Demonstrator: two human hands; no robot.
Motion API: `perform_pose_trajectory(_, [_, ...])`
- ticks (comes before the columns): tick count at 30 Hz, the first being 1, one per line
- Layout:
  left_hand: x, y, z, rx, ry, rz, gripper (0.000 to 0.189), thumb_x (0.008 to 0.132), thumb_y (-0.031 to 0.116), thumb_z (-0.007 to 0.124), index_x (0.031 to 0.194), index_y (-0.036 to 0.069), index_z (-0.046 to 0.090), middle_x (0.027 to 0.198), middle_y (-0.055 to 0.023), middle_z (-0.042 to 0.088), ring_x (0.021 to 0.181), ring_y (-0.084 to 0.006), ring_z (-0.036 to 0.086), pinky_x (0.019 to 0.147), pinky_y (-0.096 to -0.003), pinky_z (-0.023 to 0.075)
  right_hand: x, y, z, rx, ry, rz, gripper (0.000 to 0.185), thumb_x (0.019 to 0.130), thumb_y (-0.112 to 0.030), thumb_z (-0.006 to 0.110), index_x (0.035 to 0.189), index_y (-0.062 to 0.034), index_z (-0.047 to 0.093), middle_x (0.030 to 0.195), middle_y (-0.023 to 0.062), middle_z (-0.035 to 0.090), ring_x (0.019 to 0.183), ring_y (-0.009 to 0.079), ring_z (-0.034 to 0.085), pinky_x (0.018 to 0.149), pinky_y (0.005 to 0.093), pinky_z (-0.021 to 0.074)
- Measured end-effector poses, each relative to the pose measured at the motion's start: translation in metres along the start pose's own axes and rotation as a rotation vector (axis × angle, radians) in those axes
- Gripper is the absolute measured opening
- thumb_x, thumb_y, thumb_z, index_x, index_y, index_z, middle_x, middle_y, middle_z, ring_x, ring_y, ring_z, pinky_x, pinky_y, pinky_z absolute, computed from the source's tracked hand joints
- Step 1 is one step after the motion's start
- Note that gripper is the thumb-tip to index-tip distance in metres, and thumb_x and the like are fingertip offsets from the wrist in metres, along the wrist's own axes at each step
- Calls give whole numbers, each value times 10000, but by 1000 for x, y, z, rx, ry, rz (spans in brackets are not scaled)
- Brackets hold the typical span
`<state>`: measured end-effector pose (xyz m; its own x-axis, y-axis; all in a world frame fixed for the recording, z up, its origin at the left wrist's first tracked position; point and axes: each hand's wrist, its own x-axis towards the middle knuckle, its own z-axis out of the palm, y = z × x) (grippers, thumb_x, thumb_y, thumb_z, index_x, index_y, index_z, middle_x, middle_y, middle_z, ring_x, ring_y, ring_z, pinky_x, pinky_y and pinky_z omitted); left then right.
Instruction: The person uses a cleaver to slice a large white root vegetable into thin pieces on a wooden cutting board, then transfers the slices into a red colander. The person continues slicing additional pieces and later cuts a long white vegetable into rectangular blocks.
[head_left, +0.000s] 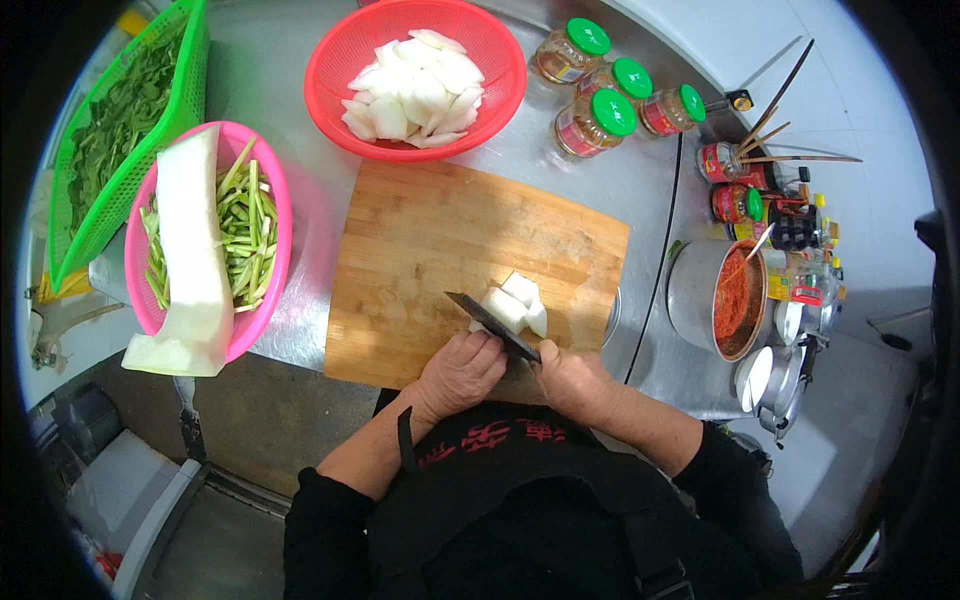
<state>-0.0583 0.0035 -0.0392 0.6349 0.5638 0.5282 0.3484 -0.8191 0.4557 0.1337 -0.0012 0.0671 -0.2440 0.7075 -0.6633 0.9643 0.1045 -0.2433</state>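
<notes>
My right hand grips the handle of a dark-bladed kitchen knife, whose blade slants up and left over a wooden cutting board. Just left of the blade my left hand has its fingers curled down at the board's near edge. A bit of white vegetable shows at those fingertips; the rest of it is hidden by the hand and knife. Against the blade's other side lie a few cut white pieces, apparently winter melon.
Beyond the board stands a red colander of white slices. At left, a pink basket holds cut green stalks under a long white melon slab, beside a green basket of leaves. Green-lidded jars and a pot of red sauce stand right.
</notes>
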Motion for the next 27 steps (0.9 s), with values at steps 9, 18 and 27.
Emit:
perform_pose_trajectory(9, [-5, 2, -8, 22, 15, -11, 263, 682, 125, 595, 924, 21, 597, 1049, -126, 572, 967, -270, 555, 766, -364, 496, -42, -11, -33, 65, 87, -73, 206, 936, -197, 530, 967, 3, 487, 675, 222, 635, 596, 408, 642, 534, 495, 517])
perform_pose_trajectory(18, [-6, -2, -5, -6, -15, 10, 225, 715, 145, 595, 916, 43, 604, 1085, -119, 582, 1042, -265, 541, 794, -344, 496, -30, -19, -26, -42, -167, 71, 99, 892, -85, 435, 917, 7, 460, 730, 243, 651, 689, 410, 669, 609, 496, 544])
perform_pose_trajectory(27, [-4, -2, -6, -4, -29, 17, 221, 694, 151, 599, 888, 46, 611, 1068, -125, 589, 980, -276, 558, 792, -356, 494, -30, -15, -28, 23, -24, -23, 111, 899, -87, 425, 916, 17, 459, 726, 264, 639, 685, 420, 658, 603, 515, 526])
